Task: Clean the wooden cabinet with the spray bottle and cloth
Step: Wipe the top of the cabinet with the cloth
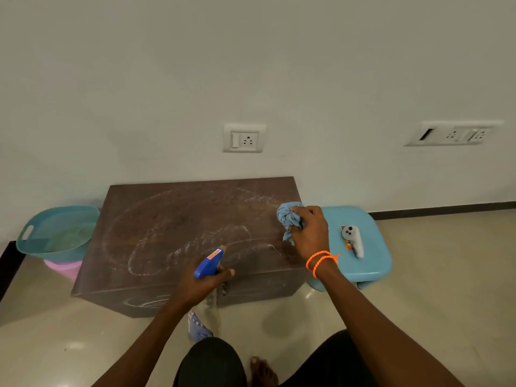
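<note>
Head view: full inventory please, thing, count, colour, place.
wooden cabinet: 1, dark brown, on floor against wall, white streaks on its top
cloth: 1, light blue, bunched at the cabinet top's right edge
spray bottle: 1, blue head and clear body, over the cabinet's front edge
stool: 1, light blue, right of cabinet
controller: 1, grey, lying on the stool
tub: 1, teal, left of cabinet, on something pink
wall sockets: 2 plates, white, on the wall
wristbands: orange, on right wrist
left hand: grips the spray bottle
right hand: grips the cloth
</note>
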